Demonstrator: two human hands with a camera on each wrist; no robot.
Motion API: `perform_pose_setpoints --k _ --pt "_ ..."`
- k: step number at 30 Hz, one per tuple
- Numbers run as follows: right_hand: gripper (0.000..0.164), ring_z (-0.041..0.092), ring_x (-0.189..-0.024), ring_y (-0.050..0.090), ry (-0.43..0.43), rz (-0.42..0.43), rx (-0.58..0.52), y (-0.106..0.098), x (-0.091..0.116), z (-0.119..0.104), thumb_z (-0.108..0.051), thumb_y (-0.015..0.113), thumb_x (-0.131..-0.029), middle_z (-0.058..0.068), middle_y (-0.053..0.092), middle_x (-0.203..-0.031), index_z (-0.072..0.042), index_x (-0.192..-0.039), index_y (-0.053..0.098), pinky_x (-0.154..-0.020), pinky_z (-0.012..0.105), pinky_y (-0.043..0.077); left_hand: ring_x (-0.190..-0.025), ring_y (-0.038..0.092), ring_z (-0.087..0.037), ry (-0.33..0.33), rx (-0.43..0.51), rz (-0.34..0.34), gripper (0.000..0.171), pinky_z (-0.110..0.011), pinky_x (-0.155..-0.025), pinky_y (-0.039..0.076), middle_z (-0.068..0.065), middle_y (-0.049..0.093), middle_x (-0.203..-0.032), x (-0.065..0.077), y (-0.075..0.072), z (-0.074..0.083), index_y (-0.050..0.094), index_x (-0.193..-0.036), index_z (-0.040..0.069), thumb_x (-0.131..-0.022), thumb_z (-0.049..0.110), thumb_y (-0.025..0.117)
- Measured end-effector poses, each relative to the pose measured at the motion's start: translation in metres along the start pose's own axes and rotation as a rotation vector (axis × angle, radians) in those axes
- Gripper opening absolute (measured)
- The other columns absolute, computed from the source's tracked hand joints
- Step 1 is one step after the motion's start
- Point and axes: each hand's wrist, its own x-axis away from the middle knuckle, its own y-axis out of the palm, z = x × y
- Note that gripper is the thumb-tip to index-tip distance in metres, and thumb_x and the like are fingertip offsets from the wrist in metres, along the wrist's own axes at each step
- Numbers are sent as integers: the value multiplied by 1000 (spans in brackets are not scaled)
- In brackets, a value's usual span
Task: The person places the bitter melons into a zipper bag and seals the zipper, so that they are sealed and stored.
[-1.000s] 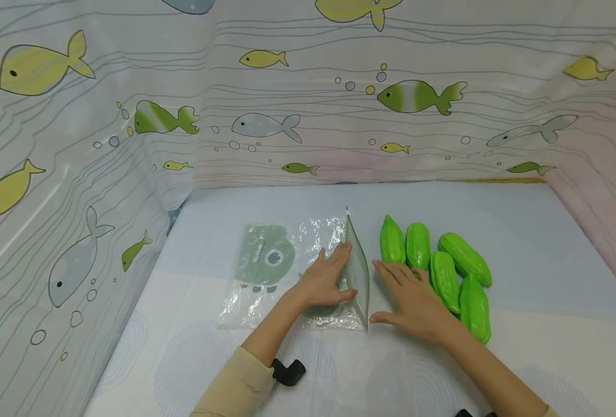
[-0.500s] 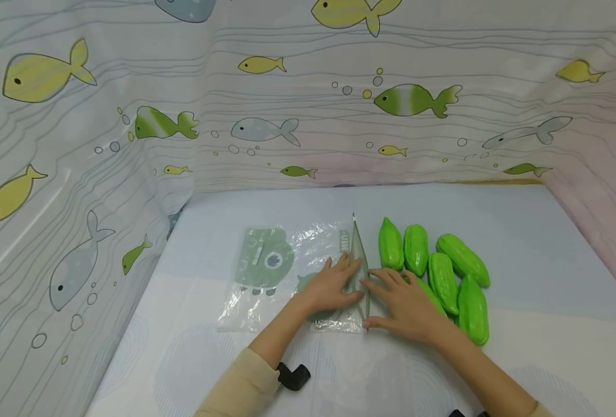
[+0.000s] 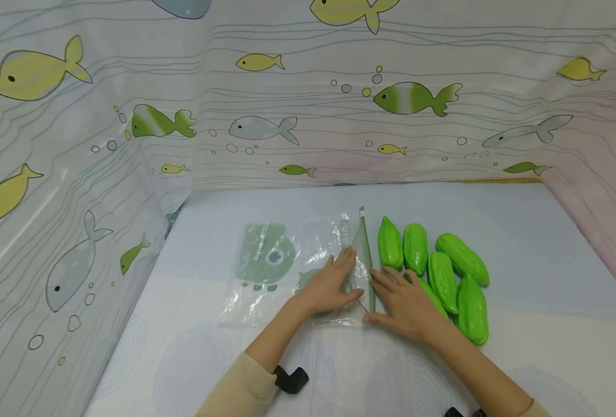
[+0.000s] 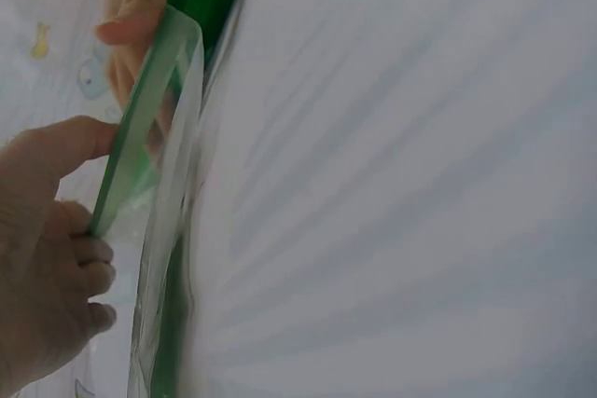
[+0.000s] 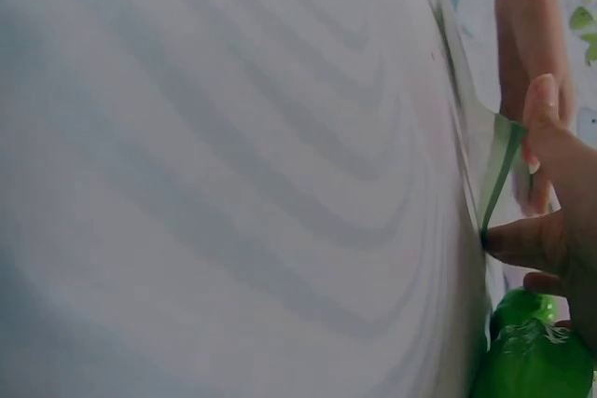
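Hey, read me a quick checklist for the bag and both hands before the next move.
1. Bag lying on the table: ok.
2. Bag's mouth edge raised: ok, a gap shows in the left wrist view.
3. Left hand at the mouth: ok, touching the bag.
4. Right hand at the mouth: ok, touching its edge.
5. Green pieces close by: ok, beside the right hand, outside the bag.
6. Firm grip: cannot tell.
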Motion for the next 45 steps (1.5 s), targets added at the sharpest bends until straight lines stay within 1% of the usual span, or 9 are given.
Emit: perform_pose_setpoints --k 6,11,13,17,20,25,29,36,45 --pt "85 32 -137 34 29 -16 -7 0 -1 1 -73 48 -84 8 45 -146 -6 -136 55 -104 60 29 -146 9 -27 -7 4 31 87 -43 -116 14 -21 13 -157 3 -3 -1 15 -151 -5 -93 43 58" --pt "82 33 -137 34 36 -15 -23 -1 0 1 -71 50 -85 10 43 -147 -7 -136 55 -104 61 29 -146 6 -27 -24 -27 8 92 -43 -116 14 -21 10 -158 3 -3 2 13 -151 -4 -92 52 57" --pt "82 33 -137 34 28 -8 -25 -2 1 0 -70 51 -85 10 43 -147 -7 -137 54 -103 61 30 -146 4 -26 -32 -20 -9 95 -42 -116 14 -20 7 -158 2 -1 3 11 -152 -4 -92 54 57" --pt "84 33 -134 37 10 45 -53 -1 2 1 -67 57 -83 11 43 -147 -7 -140 50 -100 61 32 -146 2 -28 -29 9 -24 98 -42 -116 13 -21 5 -158 0 0 4 9 -151 -5 -91 54 58" --pt "88 31 -131 40 14 99 -107 -2 5 4 -66 64 -79 12 46 -144 -6 -141 48 -96 60 33 -146 3 -29 -25 23 -25 100 -42 -116 12 -21 5 -158 -1 0 4 8 -151 -6 -90 54 59" --pt "95 24 -127 41 63 141 -188 -6 11 11 -65 70 -74 8 47 -140 -9 -145 42 -92 52 32 -146 1 -27 -36 45 -34 103 -41 -117 11 -20 4 -158 -2 0 4 6 -151 -5 -88 56 60" --pt "98 26 -125 43 89 178 -224 -10 16 17 -62 75 -70 8 48 -138 -10 -146 41 -89 50 32 -146 0 -25 -42 51 -35 104 -40 -117 11 -20 3 -158 -2 1 4 6 -152 -5 -88 57 61" --pt "101 32 -124 44 107 229 -209 -18 23 27 -63 77 -66 10 49 -136 -11 -145 41 -89 53 33 -146 -1 -24 -45 41 -42 105 -39 -117 10 -19 2 -158 -1 1 3 4 -152 -4 -87 57 61" --pt "106 33 -118 49 96 313 -221 -23 29 35 -67 77 -62 12 53 -131 -12 -146 42 -86 49 35 -146 -4 -23 -42 55 -45 108 -38 -117 8 -19 -1 -158 0 3 2 0 -152 -4 -86 57 62"
